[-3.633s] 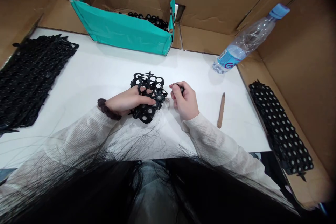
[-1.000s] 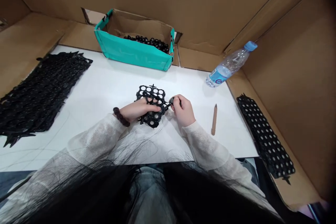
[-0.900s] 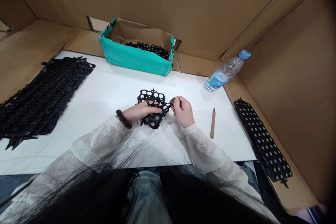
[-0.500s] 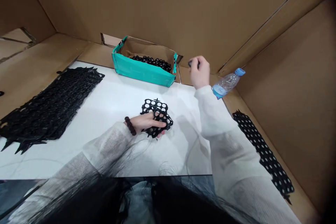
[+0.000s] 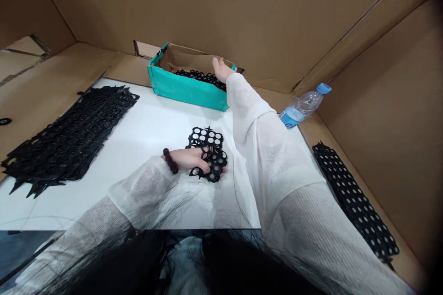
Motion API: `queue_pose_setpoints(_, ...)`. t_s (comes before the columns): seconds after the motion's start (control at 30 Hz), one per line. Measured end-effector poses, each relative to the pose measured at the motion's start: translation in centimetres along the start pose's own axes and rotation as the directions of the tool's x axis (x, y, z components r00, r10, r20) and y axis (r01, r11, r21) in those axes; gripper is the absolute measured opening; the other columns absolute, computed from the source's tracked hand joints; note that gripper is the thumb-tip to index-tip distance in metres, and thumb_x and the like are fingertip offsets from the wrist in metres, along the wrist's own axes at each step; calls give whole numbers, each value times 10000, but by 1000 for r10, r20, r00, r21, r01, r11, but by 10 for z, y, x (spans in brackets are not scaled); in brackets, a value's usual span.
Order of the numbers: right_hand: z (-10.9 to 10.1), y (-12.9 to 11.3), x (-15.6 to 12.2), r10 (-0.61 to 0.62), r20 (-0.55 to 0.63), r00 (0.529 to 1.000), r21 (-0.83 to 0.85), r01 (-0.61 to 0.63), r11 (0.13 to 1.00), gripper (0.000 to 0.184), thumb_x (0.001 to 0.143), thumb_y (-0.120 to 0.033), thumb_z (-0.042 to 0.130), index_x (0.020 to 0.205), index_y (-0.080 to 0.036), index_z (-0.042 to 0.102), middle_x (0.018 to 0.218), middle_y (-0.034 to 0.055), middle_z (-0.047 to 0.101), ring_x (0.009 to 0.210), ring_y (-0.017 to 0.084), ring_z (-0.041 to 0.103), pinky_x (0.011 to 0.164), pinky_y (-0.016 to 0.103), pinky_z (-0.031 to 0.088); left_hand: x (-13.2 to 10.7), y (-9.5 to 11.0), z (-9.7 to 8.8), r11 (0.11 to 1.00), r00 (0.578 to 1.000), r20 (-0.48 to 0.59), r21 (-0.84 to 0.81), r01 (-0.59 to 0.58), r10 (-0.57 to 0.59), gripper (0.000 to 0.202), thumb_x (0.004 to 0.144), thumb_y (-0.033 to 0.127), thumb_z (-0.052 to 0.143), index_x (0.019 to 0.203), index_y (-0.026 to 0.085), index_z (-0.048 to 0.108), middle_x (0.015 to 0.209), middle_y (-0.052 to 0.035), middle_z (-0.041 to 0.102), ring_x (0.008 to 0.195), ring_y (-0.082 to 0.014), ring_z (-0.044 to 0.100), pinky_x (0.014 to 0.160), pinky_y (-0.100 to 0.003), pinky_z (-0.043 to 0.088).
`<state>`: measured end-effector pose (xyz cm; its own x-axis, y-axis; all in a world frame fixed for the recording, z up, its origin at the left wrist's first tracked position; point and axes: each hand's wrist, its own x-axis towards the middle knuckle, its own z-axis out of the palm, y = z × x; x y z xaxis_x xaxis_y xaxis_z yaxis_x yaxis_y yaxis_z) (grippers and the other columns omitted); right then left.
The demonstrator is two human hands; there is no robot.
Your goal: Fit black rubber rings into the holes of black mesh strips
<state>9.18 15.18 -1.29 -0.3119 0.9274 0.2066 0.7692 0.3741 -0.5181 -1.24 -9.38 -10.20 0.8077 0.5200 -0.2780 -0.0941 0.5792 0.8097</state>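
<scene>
My left hand (image 5: 189, 158), with a dark beaded bracelet at the wrist, is closed on a small black perforated sheet (image 5: 215, 166), its thumb lying across the top. Partly beneath it on the white table lies another piece of black sheet (image 5: 206, 136) with round holes; whether the two are joined is hidden. My right hand (image 5: 222, 70) reaches to the right end of a teal-sided cardboard box (image 5: 188, 97). Its visible fingers are stretched out and apart, with nothing seen in them. Inside the box sit many small black rings (image 5: 199, 76).
A stack of black perforated sheets (image 5: 72, 133) with spiky ends lies at the left. Along the right wall rests a long black sheet with pale dots (image 5: 353, 196). A blue-capped water bottle (image 5: 304, 107) leans there. Cardboard walls (image 5: 263, 18) enclose the table.
My right hand has moved left from beside the box to over its right end; the small dark piece in its fingers no longer shows. My left hand's sheet has tilted slightly.
</scene>
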Motion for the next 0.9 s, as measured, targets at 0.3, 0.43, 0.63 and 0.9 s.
queue_pose_setpoints(0.3, -11, -15, -52, -17, -75, 997, 18, 18, 1000, 446, 941, -351, 266, 1217, -82, 490, 1277, 159, 505, 1240, 250, 429, 1052, 421, 305, -6, 1, -2, 970, 921, -390, 230, 76, 20, 490, 635, 262, 753, 1069, 174, 542, 729, 14, 625, 521, -78, 567, 394, -156, 331)
queue_pose_setpoints(0.43, -28, -14, -143, -259, -123, 958, 141, 275, 951, 415, 910, -472, 321, 950, -143, 572, 948, 80, 631, 915, 183, 577, 897, 375, 436, -9, 5, 10, 953, 976, -218, 298, 49, 18, 314, 768, 395, 626, 937, 137, 569, 689, -27, 622, 517, -116, 585, 420, -193, 400)
queue_pose_setpoints(0.63, -9, 19, -264, -372, 391, 842, 471, 164, 867, 663, 748, -518, 589, 1253, -135, 395, 1254, 135, 511, 1175, 223, 475, 1025, 413, 349, -8, 9, 25, 925, 997, -77, 378, 50, -23, 277, 783, 400, 612, 811, 126, 593, 639, -40, 640, 466, -115, 576, 416, -199, 436)
queue_pose_setpoints(0.9, -8, 22, -298, -199, 114, 973, 421, 134, 897, 495, 639, -429, 720, 989, -178, 476, 1056, 86, 502, 974, 195, 507, 801, 353, 462, -9, 5, 23, 965, 973, -229, 260, 33, 29, 216, 756, 334, 648, 830, 138, 595, 671, -17, 631, 481, -104, 552, 400, -202, 440)
